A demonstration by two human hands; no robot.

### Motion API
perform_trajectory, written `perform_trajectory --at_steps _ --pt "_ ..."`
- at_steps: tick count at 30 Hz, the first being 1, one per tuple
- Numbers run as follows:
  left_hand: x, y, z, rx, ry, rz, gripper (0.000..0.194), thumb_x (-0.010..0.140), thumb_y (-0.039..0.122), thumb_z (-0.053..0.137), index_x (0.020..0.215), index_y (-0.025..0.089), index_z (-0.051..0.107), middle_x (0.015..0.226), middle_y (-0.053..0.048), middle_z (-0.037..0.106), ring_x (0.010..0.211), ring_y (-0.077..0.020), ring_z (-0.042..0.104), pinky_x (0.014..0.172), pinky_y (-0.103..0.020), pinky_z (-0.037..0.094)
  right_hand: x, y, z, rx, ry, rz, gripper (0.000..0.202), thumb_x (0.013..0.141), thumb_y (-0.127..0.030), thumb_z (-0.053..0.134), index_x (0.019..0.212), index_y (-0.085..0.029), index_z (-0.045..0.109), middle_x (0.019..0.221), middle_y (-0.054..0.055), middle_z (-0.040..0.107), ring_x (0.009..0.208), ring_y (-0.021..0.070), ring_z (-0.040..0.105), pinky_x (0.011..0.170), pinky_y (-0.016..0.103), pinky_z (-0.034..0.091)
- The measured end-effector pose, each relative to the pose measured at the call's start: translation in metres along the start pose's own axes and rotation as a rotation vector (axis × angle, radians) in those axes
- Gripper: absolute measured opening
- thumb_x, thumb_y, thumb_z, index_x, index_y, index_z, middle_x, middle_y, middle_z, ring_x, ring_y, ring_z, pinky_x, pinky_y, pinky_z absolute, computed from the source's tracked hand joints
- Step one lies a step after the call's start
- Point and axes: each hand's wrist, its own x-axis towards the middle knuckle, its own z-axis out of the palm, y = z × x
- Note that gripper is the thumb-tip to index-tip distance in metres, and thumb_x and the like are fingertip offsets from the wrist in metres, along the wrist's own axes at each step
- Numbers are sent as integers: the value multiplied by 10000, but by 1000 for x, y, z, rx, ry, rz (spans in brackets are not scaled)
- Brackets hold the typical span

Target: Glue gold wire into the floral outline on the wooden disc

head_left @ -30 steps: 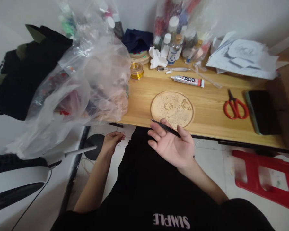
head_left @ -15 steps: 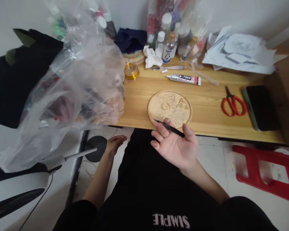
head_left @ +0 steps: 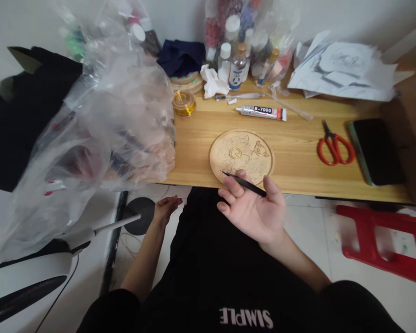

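My right hand (head_left: 254, 206), palm up at the table's front edge, holds a pair of black tweezers (head_left: 247, 184) across the fingers, under the thumb. Their thin tip points left, over the near rim of a round wooden plaque (head_left: 225, 159). Flower outlines are drawn on this plaque, and gold wire follows a small ring and a figure at its right. Below the table edge, away from the plaque, my left hand (head_left: 167, 208) hangs beside my leg. Its fingers are stretched out and nothing shows in them.
A B-7000 glue tube (head_left: 261, 112), pen (head_left: 241, 96) and gold wire spool (head_left: 184, 103) lie behind the plaque. Red-handled cutters (head_left: 334, 148) and a phone (head_left: 377, 151) lie right. Plastic bags (head_left: 125, 111) bulge over the left side; bottles (head_left: 236, 69) stand at the back.
The view has shifted slightly, so the table things appear a little further left. Both hands keep their pose, and the tweezers stay in my right hand.
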Motion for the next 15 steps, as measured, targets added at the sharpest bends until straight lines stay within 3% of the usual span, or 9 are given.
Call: perform_trajectory --at_steps 3,9,15 --pt "1 0 1 0 -32 -67 305 960 366 615 1171 147 616 1141 -78 655 969 -185 661 838 -382 583 0 -1 -1 -35 52 13 404 816 -649 501 1015 -304 571 1148 35 719 1049 241 652 797 391 504" --pt "0 4 3 15 -17 -103 312 955 357 622 1185 146 610 1158 -80 647 983 -190 656 841 -387 583 0 -2 -2 -17 -18 -15 362 874 -619 439 1019 -319 581 1149 3 718 1057 206 645 813 363 495" --pt "3 3 0 7 -7 -74 303 959 362 616 1174 148 613 1140 -76 650 961 -182 658 825 -374 584 2 -4 3 -26 96 5 413 777 -664 545 956 -292 568 1097 36 735 978 234 668 750 370 513"
